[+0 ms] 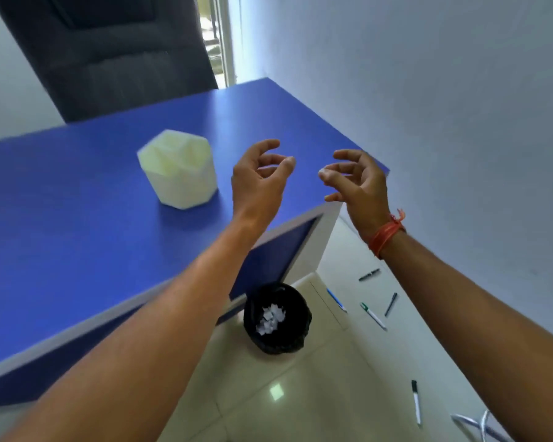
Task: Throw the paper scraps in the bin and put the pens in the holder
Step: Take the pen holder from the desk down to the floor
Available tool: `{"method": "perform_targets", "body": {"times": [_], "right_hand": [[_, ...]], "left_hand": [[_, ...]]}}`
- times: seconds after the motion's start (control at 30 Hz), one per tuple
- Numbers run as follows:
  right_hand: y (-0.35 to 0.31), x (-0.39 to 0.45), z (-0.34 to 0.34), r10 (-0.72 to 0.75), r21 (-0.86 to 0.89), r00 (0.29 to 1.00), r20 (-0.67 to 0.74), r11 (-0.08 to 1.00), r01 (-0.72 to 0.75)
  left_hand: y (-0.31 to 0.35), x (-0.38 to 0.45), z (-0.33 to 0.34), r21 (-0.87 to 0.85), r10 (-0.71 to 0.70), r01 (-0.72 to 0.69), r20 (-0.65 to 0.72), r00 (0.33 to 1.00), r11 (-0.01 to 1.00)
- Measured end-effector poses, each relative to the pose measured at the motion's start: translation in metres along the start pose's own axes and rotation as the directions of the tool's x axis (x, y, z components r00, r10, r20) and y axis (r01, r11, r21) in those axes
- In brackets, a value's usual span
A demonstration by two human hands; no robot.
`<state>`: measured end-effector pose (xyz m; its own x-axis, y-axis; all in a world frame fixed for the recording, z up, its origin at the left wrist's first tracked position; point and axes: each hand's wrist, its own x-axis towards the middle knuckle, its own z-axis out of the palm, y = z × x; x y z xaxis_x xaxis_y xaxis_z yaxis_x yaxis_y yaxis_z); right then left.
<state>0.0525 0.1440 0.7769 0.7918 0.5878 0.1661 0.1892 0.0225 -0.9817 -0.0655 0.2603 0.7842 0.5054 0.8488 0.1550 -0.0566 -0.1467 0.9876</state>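
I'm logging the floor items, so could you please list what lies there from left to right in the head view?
Black bin holding paper scraps → blue pen → green-capped white pen → dark pen → black-capped white marker.

I see two bare forearms with no sleeves on either, uncovered right up to the frame's lower edge at 7 and 4 o'clock. My left hand [257, 180] wears nothing: no ring, no watch, no band. My right hand [359, 183] is likewise ringless, but its wrist carries an orange-red thread [386, 236] wound round several times, with a small knotted tuft sticking out at 1 o'clock. The fingernails look short.
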Motion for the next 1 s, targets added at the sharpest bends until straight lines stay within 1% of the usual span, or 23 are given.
{"method": "perform_targets", "body": {"times": [0.07, 0.13, 0.2, 0.3, 0.4, 0.47, 0.57, 0.63, 0.77, 0.9, 1.0], "right_hand": [[-0.023, 0.01, 0.029, -0.002, -0.023, 0.999, 0.045, 1.0, 0.003], [-0.039, 0.021, 0.07, 0.009, -0.059, 0.993, 0.117, 0.998, -0.002], [-0.049, 0.03, 0.116, -0.001, -0.12, 0.982, 0.189, 0.992, 0.025], [-0.046, 0.04, 0.164, 0.005, -0.25, 0.964, 0.267, 0.966, 0.064], [-0.03, 0.048, 0.202, 0.053, -0.443, 0.945, 0.324, 0.891, 0.102], [-0.014, 0.05, 0.223, 0.102, -0.526, 0.939, 0.329, 0.846, 0.092], [0.005, 0.051, 0.239, 0.112, -0.602, 0.948, 0.298, 0.792, 0.096], [0.009, 0.052, 0.243, 0.135, -0.633, 0.952, 0.274, 0.771, 0.072], [0.013, 0.052, 0.241, 0.217, -0.641, 0.941, 0.258, 0.768, -0.002], [0.016, 0.052, 0.231, 0.172, -0.597, 0.96, 0.223, 0.802, -0.005], [0.011, 0.052, 0.211, 0.13, -0.577, 0.975, 0.181, 0.817, -0.002]], "left_hand": [[0.018, 0.016, -0.028, 0.039, -0.031, 0.032, -0.044, 0.999, 0.999], [0.03, 0.034, -0.066, 0.062, -0.05, 0.056, -0.103, 0.993, 0.996], [0.036, 0.055, -0.109, 0.081, -0.072, 0.086, -0.166, 0.984, 0.993], [0.034, 0.078, -0.152, 0.148, -0.082, 0.118, -0.232, 0.969, 0.982], [0.025, 0.098, -0.181, 0.192, -0.074, 0.126, -0.259, 0.963, 0.973], [0.016, 0.11, -0.194, 0.222, -0.065, 0.126, -0.263, 0.963, 0.967], [0.001, 0.12, -0.203, 0.241, -0.084, 0.147, -0.254, 0.964, 0.959], [-0.006, 0.124, -0.205, 0.246, -0.102, 0.162, -0.237, 0.966, 0.956], [-0.016, 0.132, -0.201, 0.255, -0.133, 0.183, -0.203, 0.97, 0.949], [-0.016, 0.136, -0.189, 0.24, -0.135, 0.178, -0.186, 0.973, 0.954], [-0.011, 0.138, -0.169, 0.218, -0.125, 0.158, -0.158, 0.979, 0.963]]}}
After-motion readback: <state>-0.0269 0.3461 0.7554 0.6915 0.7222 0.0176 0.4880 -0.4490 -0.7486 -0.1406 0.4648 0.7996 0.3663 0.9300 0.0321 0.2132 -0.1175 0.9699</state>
